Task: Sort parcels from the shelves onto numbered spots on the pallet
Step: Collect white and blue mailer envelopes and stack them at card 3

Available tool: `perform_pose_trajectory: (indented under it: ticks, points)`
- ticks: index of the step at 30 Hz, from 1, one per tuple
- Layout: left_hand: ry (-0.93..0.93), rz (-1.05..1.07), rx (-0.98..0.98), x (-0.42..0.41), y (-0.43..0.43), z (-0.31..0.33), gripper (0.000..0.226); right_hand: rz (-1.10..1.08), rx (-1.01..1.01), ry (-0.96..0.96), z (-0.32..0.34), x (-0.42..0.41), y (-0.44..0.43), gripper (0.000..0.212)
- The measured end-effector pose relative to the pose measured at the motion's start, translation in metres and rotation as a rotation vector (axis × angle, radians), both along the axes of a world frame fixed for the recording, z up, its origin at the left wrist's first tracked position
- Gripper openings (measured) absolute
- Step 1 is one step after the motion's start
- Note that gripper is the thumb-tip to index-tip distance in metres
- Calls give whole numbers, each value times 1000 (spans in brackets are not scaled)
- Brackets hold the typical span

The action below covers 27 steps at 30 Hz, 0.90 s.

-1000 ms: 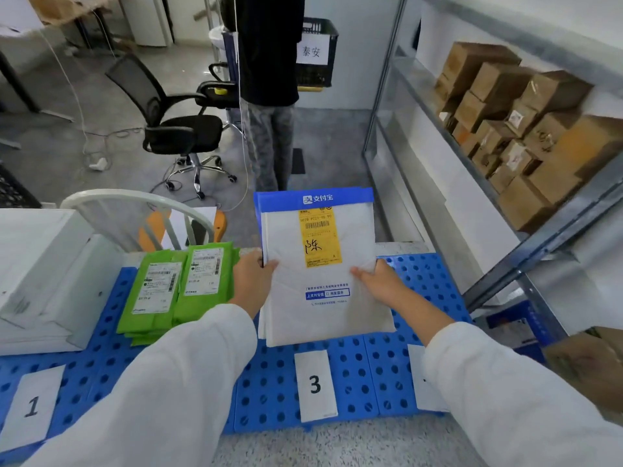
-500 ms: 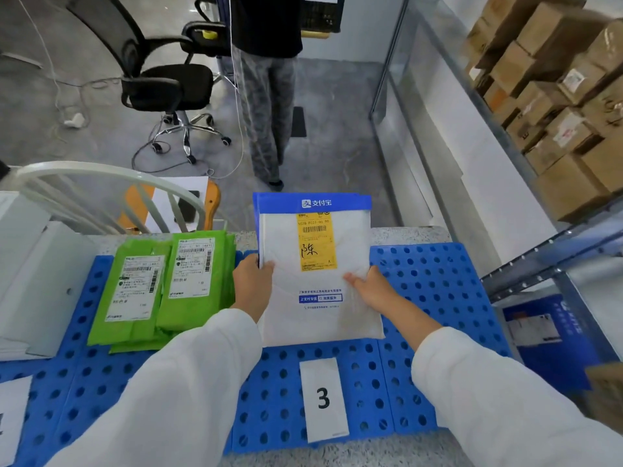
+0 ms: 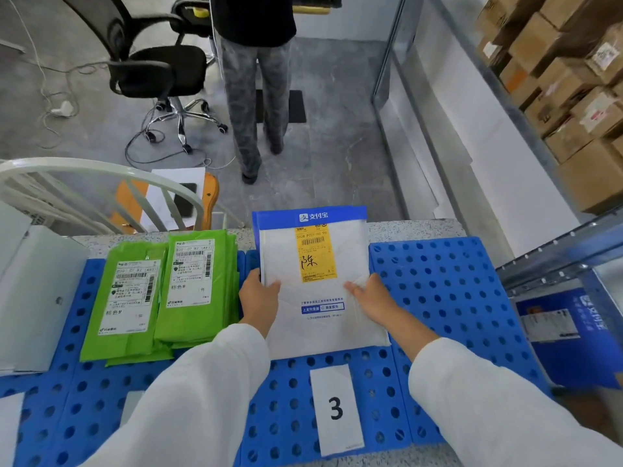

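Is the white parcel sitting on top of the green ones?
No, the white parcel is beside the green parcels, with the left hand between them.

Bright, even, diffuse; lit from overhead. Soft-edged shadows only: a faint pool under the office chair (image 3: 161,72), a thin dark line along the near edge of the white parcel (image 3: 317,332) on the blue pallet (image 3: 455,298). White sleeves (image 3: 202,399) close to blown out, folds barely legible. Pale sheen along the metal shelf rail (image 3: 556,251). Sharpest at centre: handwriting on the yellow label (image 3: 315,254) legible. Softer toward the edges: cardboard boxes (image 3: 573,79) at upper right smeared, blue package (image 3: 566,332) at lower right blurred, print unreadable. Strong wide-angle bowing: shelf upright (image 3: 384,55) leaning and curved, pallet edges splayed outward. Slight compression mush on the grey floor (image 3: 337,129).
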State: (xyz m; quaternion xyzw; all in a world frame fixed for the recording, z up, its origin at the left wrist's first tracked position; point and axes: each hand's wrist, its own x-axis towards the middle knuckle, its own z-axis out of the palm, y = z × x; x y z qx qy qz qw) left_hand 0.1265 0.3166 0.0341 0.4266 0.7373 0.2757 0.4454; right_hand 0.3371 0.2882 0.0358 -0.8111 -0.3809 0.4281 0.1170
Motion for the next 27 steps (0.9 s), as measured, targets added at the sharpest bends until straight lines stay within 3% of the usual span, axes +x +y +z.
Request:
perform_pose_trajectory:
  ticks: [4,8,11,16,19,27]
  points:
    - [24,-15,-41,0,5,-8,32,117,-14,-225,-2,0,-3,75]
    - [234,-119,-77,4,17,-9,44,246,-47,-290,12,7,-5,74]
    - [429,-363,33,9,24,6,54,387,6,-430,33,16,-6,66]
    - [557,-851,269,25,38,41,58,616,47,-728,71,38,-14,57]
    - [575,-1049,345,50,31,66,56,598,80,-752,94,54,-31,67]
    - [432,-1277,539,134,-22,151,59,424,138,-766,171,93,-118,77]
